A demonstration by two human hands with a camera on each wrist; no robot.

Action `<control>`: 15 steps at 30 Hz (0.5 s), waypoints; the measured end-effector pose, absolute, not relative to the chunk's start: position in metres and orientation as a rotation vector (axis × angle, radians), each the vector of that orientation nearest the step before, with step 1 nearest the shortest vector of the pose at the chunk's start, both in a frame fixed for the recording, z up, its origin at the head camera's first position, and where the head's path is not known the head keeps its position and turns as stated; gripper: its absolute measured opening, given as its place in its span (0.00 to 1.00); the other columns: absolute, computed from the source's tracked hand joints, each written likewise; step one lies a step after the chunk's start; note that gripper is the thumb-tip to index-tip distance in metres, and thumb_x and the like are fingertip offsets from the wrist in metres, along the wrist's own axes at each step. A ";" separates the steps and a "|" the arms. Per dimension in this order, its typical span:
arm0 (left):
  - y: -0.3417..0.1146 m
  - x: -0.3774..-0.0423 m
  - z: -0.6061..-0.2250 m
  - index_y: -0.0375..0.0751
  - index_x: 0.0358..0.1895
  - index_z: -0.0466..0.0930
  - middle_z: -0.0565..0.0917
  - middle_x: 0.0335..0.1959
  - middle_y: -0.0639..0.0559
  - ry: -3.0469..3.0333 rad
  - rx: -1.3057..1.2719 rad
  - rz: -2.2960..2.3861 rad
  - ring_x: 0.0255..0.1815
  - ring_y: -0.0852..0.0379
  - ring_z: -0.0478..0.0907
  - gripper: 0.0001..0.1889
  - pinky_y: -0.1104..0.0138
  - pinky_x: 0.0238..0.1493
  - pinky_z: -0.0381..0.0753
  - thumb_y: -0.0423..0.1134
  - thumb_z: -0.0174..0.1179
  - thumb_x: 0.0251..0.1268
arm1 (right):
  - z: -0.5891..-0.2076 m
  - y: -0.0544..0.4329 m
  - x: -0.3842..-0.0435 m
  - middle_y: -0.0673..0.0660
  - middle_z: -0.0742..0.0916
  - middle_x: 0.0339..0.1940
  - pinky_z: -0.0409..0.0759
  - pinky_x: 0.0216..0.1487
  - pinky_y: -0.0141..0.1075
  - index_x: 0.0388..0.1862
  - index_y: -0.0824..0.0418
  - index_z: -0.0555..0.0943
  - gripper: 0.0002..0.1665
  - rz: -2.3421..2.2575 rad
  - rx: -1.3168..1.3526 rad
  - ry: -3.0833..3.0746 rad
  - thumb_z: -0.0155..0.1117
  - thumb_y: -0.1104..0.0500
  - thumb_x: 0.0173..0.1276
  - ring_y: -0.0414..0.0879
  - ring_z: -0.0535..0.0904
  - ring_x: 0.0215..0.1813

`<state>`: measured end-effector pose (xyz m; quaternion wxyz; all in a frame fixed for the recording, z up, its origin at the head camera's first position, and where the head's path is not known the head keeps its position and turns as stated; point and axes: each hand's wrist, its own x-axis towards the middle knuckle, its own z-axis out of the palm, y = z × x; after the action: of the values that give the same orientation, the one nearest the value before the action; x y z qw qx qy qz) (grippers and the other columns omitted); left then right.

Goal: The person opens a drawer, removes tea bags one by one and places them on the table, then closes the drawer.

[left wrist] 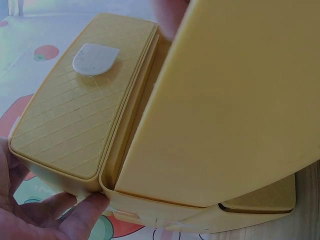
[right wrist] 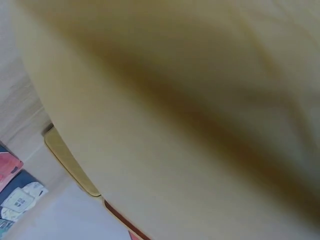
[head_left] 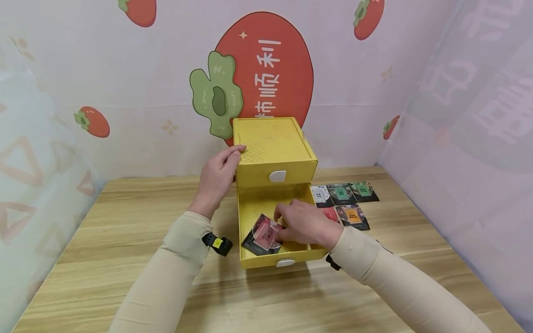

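Smooth plastic drawer (head_left: pixel 262 263) and wood-grained table (head_left: pixel 125 249)

Right hand (head_left: pixel 306 224) curls lower than left hand (head_left: pixel 218 178).

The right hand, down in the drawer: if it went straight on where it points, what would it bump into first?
Likely the red-and-black packet at the grip of the right hand; past that, the yellow drawer's left wall, though depth is hard to judge.
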<state>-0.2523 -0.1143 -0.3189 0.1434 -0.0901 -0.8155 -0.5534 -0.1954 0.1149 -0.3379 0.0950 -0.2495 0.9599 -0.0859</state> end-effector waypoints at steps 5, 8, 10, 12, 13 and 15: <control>-0.115 -0.252 -0.319 0.56 0.66 0.84 0.82 0.67 0.57 -2.356 -0.252 -1.590 0.62 0.56 0.77 0.21 0.57 0.60 0.74 0.54 0.47 0.82 | -0.339 0.113 -0.196 0.48 0.83 0.32 0.80 0.46 0.44 0.59 0.59 0.82 0.29 -0.289 -0.714 2.825 0.76 0.48 0.64 0.47 0.79 0.43; -0.114 -0.252 -0.319 0.56 0.66 0.84 0.82 0.67 0.58 -2.357 -0.250 -1.583 0.64 0.56 0.77 0.21 0.56 0.62 0.74 0.54 0.47 0.82 | -0.339 0.112 -0.195 0.48 0.83 0.33 0.79 0.44 0.43 0.58 0.59 0.81 0.29 -0.318 -0.697 2.793 0.77 0.48 0.62 0.45 0.79 0.39; -0.114 -0.251 -0.319 0.56 0.66 0.84 0.82 0.67 0.58 -2.356 -0.249 -1.584 0.66 0.57 0.77 0.21 0.56 0.64 0.75 0.54 0.47 0.82 | -0.340 0.111 -0.195 0.47 0.83 0.33 0.79 0.43 0.42 0.59 0.59 0.81 0.29 -0.333 -0.684 2.778 0.77 0.49 0.62 0.44 0.78 0.37; -0.114 -0.251 -0.319 0.56 0.66 0.84 0.82 0.67 0.58 -2.356 -0.249 -1.586 0.67 0.57 0.77 0.21 0.56 0.65 0.75 0.55 0.47 0.82 | -0.340 0.111 -0.195 0.47 0.83 0.33 0.79 0.42 0.41 0.58 0.59 0.80 0.28 -0.344 -0.678 2.771 0.76 0.50 0.62 0.43 0.78 0.36; -0.114 -0.251 -0.319 0.56 0.66 0.84 0.82 0.68 0.58 -2.357 -0.249 -1.587 0.67 0.57 0.77 0.21 0.55 0.65 0.75 0.55 0.47 0.82 | -0.340 0.111 -0.194 0.47 0.83 0.33 0.79 0.42 0.41 0.57 0.59 0.80 0.27 -0.345 -0.678 2.772 0.76 0.50 0.62 0.43 0.78 0.36; -0.114 -0.251 -0.319 0.57 0.66 0.84 0.82 0.68 0.58 -2.358 -0.248 -1.587 0.68 0.57 0.77 0.21 0.56 0.65 0.75 0.55 0.47 0.82 | -0.340 0.111 -0.194 0.47 0.83 0.32 0.78 0.41 0.41 0.54 0.59 0.81 0.25 -0.345 -0.686 2.776 0.76 0.51 0.62 0.43 0.78 0.36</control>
<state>-0.2514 -0.1139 -0.3191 0.1439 -0.0860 -0.8179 -0.5503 -0.1943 0.1113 -0.3399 0.1301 -0.2362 0.9556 -0.1188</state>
